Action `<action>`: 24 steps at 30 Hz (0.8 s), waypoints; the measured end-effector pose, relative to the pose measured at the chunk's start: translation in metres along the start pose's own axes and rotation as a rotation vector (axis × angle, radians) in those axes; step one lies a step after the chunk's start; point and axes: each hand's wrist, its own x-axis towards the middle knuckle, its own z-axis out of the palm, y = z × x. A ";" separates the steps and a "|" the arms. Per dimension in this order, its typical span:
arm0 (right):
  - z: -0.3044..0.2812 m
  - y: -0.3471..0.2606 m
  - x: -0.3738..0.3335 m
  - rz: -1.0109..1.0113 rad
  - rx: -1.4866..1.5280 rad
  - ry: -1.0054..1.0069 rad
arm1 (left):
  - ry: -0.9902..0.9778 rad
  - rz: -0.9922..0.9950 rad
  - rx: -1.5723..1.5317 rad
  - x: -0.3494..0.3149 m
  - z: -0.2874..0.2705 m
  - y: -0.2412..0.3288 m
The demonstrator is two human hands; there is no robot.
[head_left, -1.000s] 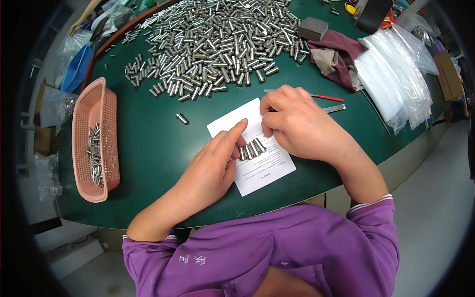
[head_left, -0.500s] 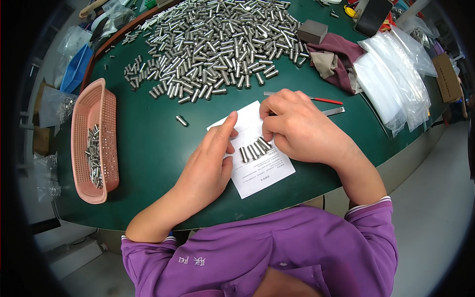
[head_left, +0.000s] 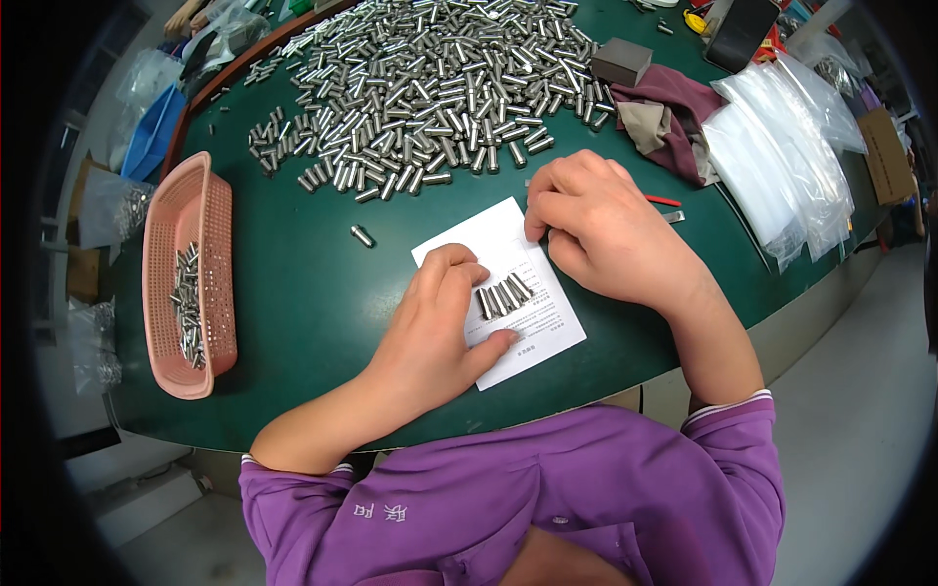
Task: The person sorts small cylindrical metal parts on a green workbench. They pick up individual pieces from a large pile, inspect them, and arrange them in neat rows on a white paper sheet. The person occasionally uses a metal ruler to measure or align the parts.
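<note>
Nearest us, our left hand (head_left: 437, 327) lies curled on the white printed paper sheet (head_left: 500, 256), fingers bent, thumb stretched along the sheet's lower edge; it grips nothing. Just right of its knuckles, a short row of steel pins (head_left: 503, 295) lies side by side on the sheet, approx. mid-sheet. Our right hand (head_left: 606, 230) rests on the sheet's upper right corner, fingers loosely curled, tips on the paper; can't tell if it pinches anything. Left, a lone pin (head_left: 362, 235) sits on the green table (head_left: 293, 293). Far left: pink perforated basket (head_left: 186, 273) w/ pins inside. Beyond: big pile of steel pins (head_left: 440, 78), clear plastic bags (head_left: 782, 156) to the right.
</note>
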 end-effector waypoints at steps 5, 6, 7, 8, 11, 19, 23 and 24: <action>-0.006 0.011 0.002 0.026 -0.010 0.102 | 0.016 -0.006 0.052 0.002 0.008 -0.003; -0.007 0.013 0.003 0.045 -0.004 0.114 | 0.012 -0.016 0.043 0.004 0.007 -0.003; -0.008 0.016 0.003 0.064 0.002 0.126 | 0.031 -0.020 -0.010 0.005 0.006 -0.002; -0.009 0.018 0.003 0.084 0.007 0.138 | 0.050 -0.022 -0.063 0.006 0.005 0.000; -0.014 0.022 0.004 0.115 -0.079 0.191 | 0.073 -0.184 -0.533 0.004 0.004 -0.012; -0.015 0.034 0.003 0.236 -0.163 0.255 | 0.074 -0.510 -1.412 0.012 -0.007 -0.035; -0.015 0.033 0.000 0.289 -0.168 0.128 | 0.071 -0.543 -1.450 0.012 -0.005 -0.041; -0.016 0.032 0.000 0.301 -0.170 0.102 | 0.064 -0.545 -1.443 0.012 -0.005 -0.041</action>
